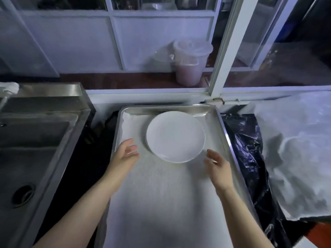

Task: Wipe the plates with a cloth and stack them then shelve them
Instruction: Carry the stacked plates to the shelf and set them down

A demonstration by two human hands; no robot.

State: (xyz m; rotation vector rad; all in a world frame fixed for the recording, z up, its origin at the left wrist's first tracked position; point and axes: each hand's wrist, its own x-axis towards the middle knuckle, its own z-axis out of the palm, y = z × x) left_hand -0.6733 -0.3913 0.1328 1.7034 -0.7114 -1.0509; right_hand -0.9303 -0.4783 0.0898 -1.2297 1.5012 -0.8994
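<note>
A stack of white plates [175, 136] sits in the far half of a metal tray [231, 140] lined with a white cloth [161, 194]. My left hand [126, 153] hovers just left of the stack, fingers relaxed and apart from the rim. On the near right side of the stack my right hand [217, 167] is held the same way, fingers straight, holding nothing. Both palms face inward toward the plates.
A steel sink [32, 149] lies to the left with a drain at its near end. Black plastic sheeting [249, 154] and a white crumpled cover [295, 149] lie to the right. Behind the tray, a white window frame [227, 51] and lidded plastic buckets [189, 63].
</note>
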